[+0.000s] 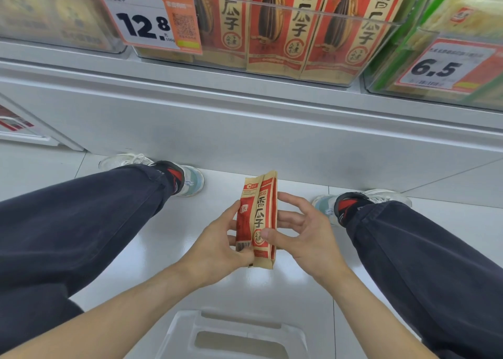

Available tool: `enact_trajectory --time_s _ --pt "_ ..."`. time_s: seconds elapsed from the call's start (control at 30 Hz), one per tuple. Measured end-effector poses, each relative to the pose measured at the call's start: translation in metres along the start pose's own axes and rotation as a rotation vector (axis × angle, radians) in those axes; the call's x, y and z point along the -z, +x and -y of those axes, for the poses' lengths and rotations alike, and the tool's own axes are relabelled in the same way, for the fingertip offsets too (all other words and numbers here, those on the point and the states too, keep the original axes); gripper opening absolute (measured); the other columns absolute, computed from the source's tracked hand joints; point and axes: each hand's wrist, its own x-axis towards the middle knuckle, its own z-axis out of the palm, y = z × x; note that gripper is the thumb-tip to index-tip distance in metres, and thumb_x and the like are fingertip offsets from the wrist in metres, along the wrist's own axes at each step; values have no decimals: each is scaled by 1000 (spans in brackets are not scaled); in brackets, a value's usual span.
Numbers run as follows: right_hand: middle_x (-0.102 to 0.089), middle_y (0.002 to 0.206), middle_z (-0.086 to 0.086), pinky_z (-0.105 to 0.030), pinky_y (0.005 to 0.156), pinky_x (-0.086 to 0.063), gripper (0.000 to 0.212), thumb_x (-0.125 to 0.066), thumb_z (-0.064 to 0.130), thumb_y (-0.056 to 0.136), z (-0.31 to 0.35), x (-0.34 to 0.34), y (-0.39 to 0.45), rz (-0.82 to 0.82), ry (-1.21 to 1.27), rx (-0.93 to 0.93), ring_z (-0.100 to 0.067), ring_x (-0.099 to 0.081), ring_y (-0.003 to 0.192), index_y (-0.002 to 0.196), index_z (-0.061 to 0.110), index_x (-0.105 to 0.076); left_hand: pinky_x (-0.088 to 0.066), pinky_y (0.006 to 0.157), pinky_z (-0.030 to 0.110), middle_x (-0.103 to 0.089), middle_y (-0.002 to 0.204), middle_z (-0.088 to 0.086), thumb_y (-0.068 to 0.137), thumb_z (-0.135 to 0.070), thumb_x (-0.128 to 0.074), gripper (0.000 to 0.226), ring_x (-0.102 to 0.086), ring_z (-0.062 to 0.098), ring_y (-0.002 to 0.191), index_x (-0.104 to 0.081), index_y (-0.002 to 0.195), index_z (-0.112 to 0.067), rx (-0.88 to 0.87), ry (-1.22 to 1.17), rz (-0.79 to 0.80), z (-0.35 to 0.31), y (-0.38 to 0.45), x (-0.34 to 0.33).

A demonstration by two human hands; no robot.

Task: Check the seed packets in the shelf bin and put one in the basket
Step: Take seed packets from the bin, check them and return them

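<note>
Packet (257, 219) between hands, above basket (234, 337).

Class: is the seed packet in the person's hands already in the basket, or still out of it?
Out. Both the left hand and right hand hold the seed packet upright above the floor, beyond the basket.

Bright, even light; wide-angle bending at edges, shelf bin (266, 31) slightly blurred.
</note>
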Motion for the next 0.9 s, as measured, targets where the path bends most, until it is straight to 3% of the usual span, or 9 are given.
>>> enact_trajectory --time_s 0.1,0.17,0.33,0.47,0.53,0.63,0.73,0.8,0.9 --pt "-80 99 -1 -30 68 -62 69 -87 1 74 3 5 2 4 92 -39 -10 -73 98 130 26 -57 -60 70 25 -65 115 -3 83 -2 -76 85 -73 12 95 -33 139 -50 31 -78 8 -4 0 1" --pt "-79 101 -4 -31 66 -62 67 -87 -1 74 2 7 3 7 104 -42 -13 -74 98 129 25 -58 -62 73 29 -66 116 -2 84 -3 -76 85 -73 13 96 -34 142 -48 48 -113 34 -5 0 2" --pt "-76 102 4 -38 70 -63 55 -86 8 78 0 -1 0 52 42 41 -15 -73 93 124 28 -64 -60 89 43 -65 124 1 66 -55 -80 89 -72 22 106 -38 144 -47 76 -296 106 -4 -3 2" --pt "-73 100 1 -39 74 -63 27 -70 9 95 -5 -13 -2 148 -3 62 -21 -71 91 117 24 -72 -57 94 43 -70 121 -2 83 -62 -69 57 -69 22 105 -55 132 -37 27 -220 115 0 -3 1" --pt "-72 96 4 -31 76 -58 26 -72 7 92 -7 -13 -1 68 -71 103 -13 -66 91 108 27 -72 -58 87 34 -75 109 -1 90 -51 -66 39 -72 21 99 -65 122 -29 15 -211 74 -1 -2 3" --pt "-58 114 11 -23 81 -53 53 -84 14 81 -4 -4 1 -162 -244 168 1 -57 102 117 40 -55 -58 80 27 -79 100 -1 87 -35 -65 29 -75 17 93 -71 111 -19 -38 -133 41 -4 -1 7" --pt "-47 127 23 -20 77 -57 88 -91 13 73 11 8 -2 -131 -233 120 -3 -61 104 137 43 -39 -62 76 35 -77 93 2 93 -21 -70 11 -75 19 85 -74 102 -25 -63 -18 71 -5 -3 12" --pt "-60 114 24 -16 73 -56 73 -89 9 74 20 16 -5 -33 -294 151 -6 -66 92 129 42 -53 -62 72 35 -74 88 4 95 -16 -69 19 -71 18 77 -72 98 -34 -84 102 83 -10 -4 15" --pt "-70 83 19 -6 72 -46 29 -87 23 79 30 18 -12 -11 -539 265 1 -65 87 91 39 -66 -60 73 37 -71 78 -4 95 -22 -69 15 -65 13 70 -69 96 -36 -179 287 80 -23 -8 23"
